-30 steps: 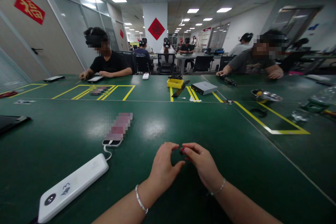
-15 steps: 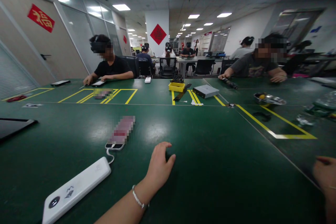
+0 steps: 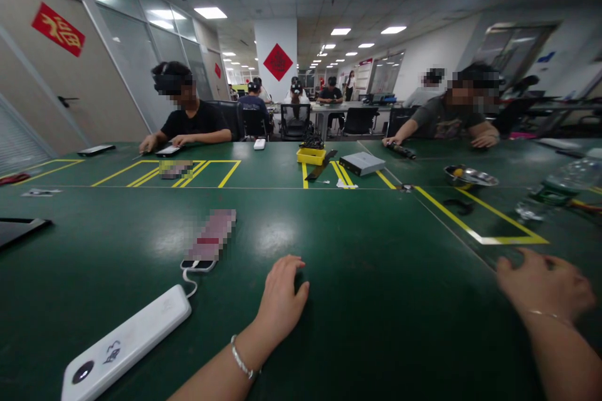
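My left hand (image 3: 282, 291) rests on the green tabletop (image 3: 376, 326), thumb apart from the bent fingers, with nothing in it. To its left a phone (image 3: 210, 239), its screen pixelated, is joined by a short white cable (image 3: 192, 285) to a long white power bank (image 3: 126, 344) with handwriting on it. At the right, my right hand (image 3: 543, 285) is over the table, palm down with fingers spread and a little blurred. No object shows in it. The plastic bottle (image 3: 557, 191) lies beyond this hand, apart from it.
Yellow tape (image 3: 512, 240) marks boxes on the table. Farther back are a metal bowl (image 3: 470, 177), a grey box (image 3: 362, 163), a yellow tray (image 3: 311, 156) and a black tablet (image 3: 21, 230) at left. Two people sit across, one handling a phone, the other a dark cylindrical object (image 3: 401, 150).
My right hand has come in from the right edge, moving left and forward, its fingers now spread. My left hand stays in place. The view has turned slightly to the right.
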The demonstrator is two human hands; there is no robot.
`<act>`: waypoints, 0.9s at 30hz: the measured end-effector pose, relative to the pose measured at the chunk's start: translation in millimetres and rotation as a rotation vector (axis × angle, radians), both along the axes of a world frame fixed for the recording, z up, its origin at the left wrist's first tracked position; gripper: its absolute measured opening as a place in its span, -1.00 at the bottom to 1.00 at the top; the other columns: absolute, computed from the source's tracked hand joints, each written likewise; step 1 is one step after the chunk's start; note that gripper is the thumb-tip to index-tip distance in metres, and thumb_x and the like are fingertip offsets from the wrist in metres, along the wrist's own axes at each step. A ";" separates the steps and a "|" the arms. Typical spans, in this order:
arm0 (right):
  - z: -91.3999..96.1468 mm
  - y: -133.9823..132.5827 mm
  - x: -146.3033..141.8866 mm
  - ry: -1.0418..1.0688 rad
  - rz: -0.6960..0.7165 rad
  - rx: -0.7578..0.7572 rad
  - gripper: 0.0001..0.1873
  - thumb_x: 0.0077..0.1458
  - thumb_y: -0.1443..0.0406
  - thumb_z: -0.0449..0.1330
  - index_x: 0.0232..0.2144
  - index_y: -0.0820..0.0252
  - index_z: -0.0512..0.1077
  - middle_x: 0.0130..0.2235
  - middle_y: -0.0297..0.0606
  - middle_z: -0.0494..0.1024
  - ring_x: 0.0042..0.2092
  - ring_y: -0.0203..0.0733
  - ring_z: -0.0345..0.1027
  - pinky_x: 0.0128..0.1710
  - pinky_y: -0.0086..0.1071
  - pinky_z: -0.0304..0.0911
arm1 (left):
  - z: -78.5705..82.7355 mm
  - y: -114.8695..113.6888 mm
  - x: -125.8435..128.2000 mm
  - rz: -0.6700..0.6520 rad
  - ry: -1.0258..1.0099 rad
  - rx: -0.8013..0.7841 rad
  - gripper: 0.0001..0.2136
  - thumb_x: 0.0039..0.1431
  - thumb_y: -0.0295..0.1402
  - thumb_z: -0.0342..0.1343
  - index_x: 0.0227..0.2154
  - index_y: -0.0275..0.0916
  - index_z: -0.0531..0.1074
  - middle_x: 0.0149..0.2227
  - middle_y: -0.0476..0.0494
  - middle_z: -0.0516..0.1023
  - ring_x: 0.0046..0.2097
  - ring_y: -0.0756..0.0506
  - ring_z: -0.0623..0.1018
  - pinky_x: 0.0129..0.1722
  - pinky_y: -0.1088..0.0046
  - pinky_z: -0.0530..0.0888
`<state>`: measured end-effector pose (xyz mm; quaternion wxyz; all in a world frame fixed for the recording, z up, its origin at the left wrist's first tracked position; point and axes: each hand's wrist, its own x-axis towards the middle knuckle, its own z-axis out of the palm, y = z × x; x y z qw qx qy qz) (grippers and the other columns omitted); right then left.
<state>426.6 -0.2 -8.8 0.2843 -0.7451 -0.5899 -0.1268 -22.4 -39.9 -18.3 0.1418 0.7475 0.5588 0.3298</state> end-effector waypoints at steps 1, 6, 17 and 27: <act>6.3 3.4 -27.5 -0.036 -0.071 0.053 -0.53 -0.02 0.13 -0.12 -0.10 0.16 0.30 -0.11 0.03 0.27 0.01 0.25 0.03 -0.16 0.08 -0.04 | 0.5 -1.1 1.3 -0.005 0.023 0.006 -0.69 0.00 -0.47 -0.01 -0.13 -0.18 0.25 -0.02 -0.13 0.31 0.08 -0.14 0.23 0.05 0.14 0.18; 11.1 4.5 -180.0 -0.054 0.410 -0.084 -0.53 0.04 0.15 -0.11 -0.03 0.23 0.24 0.04 -0.11 0.21 0.10 -0.05 -0.03 0.04 -0.12 -0.07 | 0.4 -6.5 7.2 -0.090 0.122 0.028 -0.57 0.01 -0.46 -0.03 0.00 -0.18 0.13 0.09 -0.13 0.20 0.17 -0.14 0.07 0.11 0.12 0.10; -2.3 -2.3 -208.8 -0.132 0.666 -0.383 -0.53 0.06 0.14 -0.13 0.04 -0.01 0.15 0.09 -0.28 0.18 0.12 -0.09 -0.05 0.05 -0.02 -0.17 | 1.0 -7.5 8.5 -0.177 0.270 -0.068 -0.60 0.04 -0.37 -0.03 -0.01 -0.14 0.18 0.10 -0.14 0.21 0.16 -0.17 0.11 0.11 0.07 0.05; -9.4 11.4 23.8 0.212 -0.582 -0.350 -0.26 -0.13 0.08 0.00 0.10 0.30 0.08 0.02 0.36 0.06 0.07 0.37 -0.17 -0.31 0.05 -0.07 | 1.0 -6.8 6.6 -0.191 0.237 -0.073 -0.62 0.05 -0.34 -0.03 -0.02 -0.13 0.21 0.10 -0.13 0.22 0.15 -0.18 0.13 0.10 0.05 0.06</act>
